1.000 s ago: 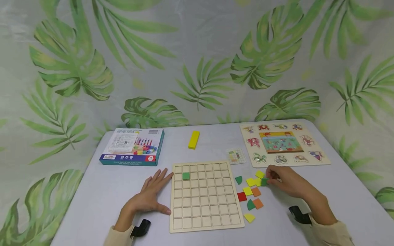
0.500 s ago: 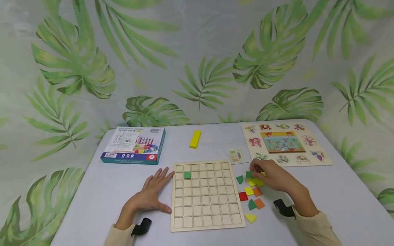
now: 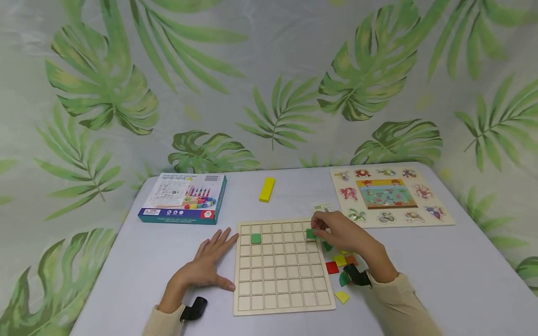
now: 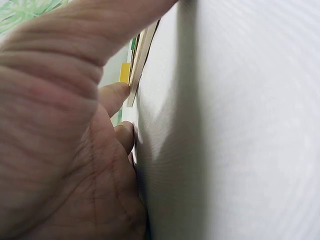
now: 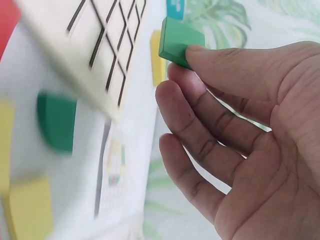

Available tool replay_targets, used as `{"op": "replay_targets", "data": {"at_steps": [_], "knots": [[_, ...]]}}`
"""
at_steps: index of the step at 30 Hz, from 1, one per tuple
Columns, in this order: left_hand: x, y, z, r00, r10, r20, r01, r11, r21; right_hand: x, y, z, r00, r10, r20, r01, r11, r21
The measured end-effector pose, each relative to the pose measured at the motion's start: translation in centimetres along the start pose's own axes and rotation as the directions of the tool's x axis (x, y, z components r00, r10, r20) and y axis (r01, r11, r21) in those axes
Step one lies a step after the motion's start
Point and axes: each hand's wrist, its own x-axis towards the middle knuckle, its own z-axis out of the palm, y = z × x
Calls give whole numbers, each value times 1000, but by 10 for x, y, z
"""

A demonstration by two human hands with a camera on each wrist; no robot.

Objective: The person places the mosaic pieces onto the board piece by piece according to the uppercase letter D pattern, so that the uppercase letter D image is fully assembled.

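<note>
My right hand (image 3: 342, 232) pinches a green square tile (image 5: 181, 42) between thumb and fingertips, held over the upper right corner of the wooden grid board (image 3: 279, 275). A second green square tile (image 3: 256, 239) sits in a cell near the board's upper left. Fingers spread, my left hand (image 3: 206, 266) rests on the table along the board's left edge, its thumb and a fingertip right at the rim. In the left wrist view, the board's edge (image 4: 142, 57) shows beyond the fingers.
Right of the board lie loose tiles, among them a red square (image 3: 332, 267), a green quarter-round (image 5: 57, 121) and a yellow piece (image 3: 342, 297). A printed grid card (image 3: 321, 206) is partly covered by my right hand. Behind stand a boxed toy (image 3: 182, 198), a yellow block (image 3: 266, 190) and an animal puzzle (image 3: 388, 212).
My right hand has carried the green square tile leftward from the loose pile to over the board's upper right corner. The left hand has stayed in place beside the board.
</note>
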Motion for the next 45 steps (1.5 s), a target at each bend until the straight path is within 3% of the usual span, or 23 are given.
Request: {"op": "replay_targets", "data": {"at_steps": [10, 17, 24, 35, 45], "knots": [[-2, 0, -2, 1000, -3, -1, 3, 1000, 14, 32, -20, 22, 999, -42, 29, 41, 999, 23], [-3, -4, 0, 1000, -1, -8, 1, 1000, 0, 51, -30, 36, 997, -17, 74, 15, 999, 30], [-3, -4, 1, 1000, -6, -9, 6, 1000, 1, 65, -35, 45, 999, -12, 45, 11, 1000, 23], [0, -1, 0, 1000, -13, -1, 13, 1000, 5, 76, -38, 54, 999, -15, 41, 14, 1000, 24], [-1, 2, 0, 1000, -19, 2, 19, 1000, 13, 81, -43, 59, 996, 45, 80, -46, 999, 15]]}}
